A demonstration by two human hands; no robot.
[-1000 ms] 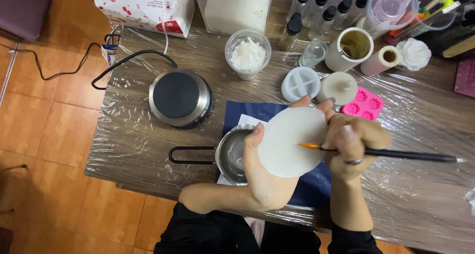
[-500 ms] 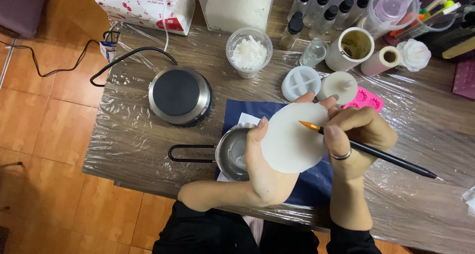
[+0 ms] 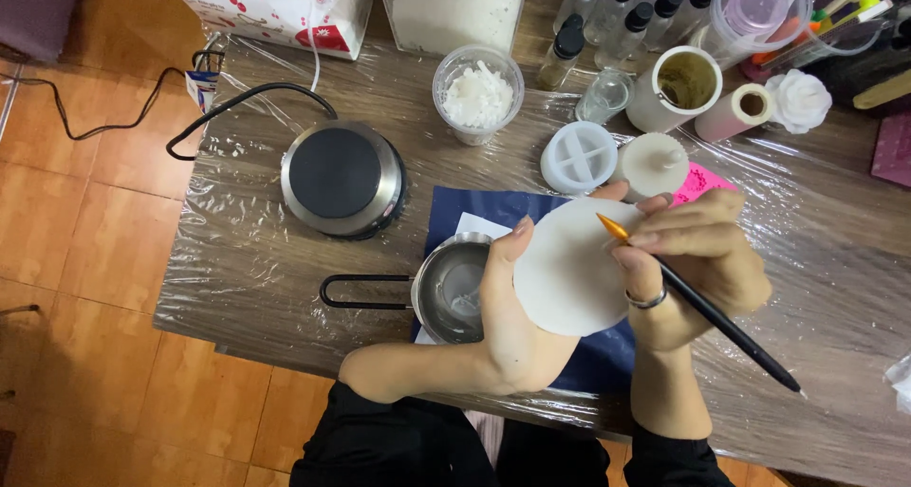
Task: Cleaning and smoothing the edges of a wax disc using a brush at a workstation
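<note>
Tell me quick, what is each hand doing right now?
Left hand: closed on round white wax-like disc.
Right hand: fingers closed on thin black orange-tipped brush.

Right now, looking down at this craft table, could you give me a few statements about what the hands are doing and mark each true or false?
1. The left hand holds a round white disc. True.
2. The right hand holds a pair of scissors. False: it holds a thin paintbrush.
3. The brush's orange tip lies on the disc. True.
4. The small metal pot sits on the round hot plate. False: it stands beside it, on the table.
</note>
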